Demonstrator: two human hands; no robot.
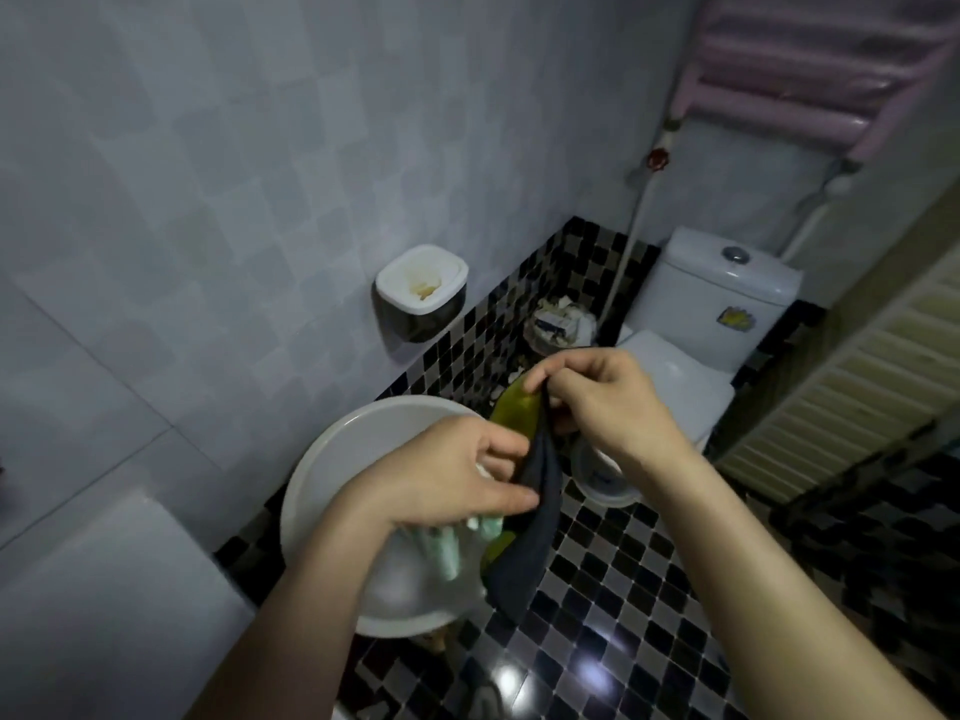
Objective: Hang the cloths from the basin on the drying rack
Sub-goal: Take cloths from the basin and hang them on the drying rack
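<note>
A white round basin (332,454) stands on the tiled floor below me. Above its right rim my right hand (602,402) pinches the top of a dark grey cloth (535,532) that has an olive-green part (514,413); the cloth hangs down over the basin's edge. My left hand (447,480) grips the same cloth lower down and also holds pale green and white cloths (452,548) that dangle into the basin. A pink rack of bars (810,70) is mounted high on the wall at the upper right.
A white toilet (717,304) stands at the back right, with a full waste bin (558,324) beside it. A small white bowl (602,475) sits on the floor by the basin. A wall holder (421,288) is on the left wall, and a slatted panel (841,387) is on the right.
</note>
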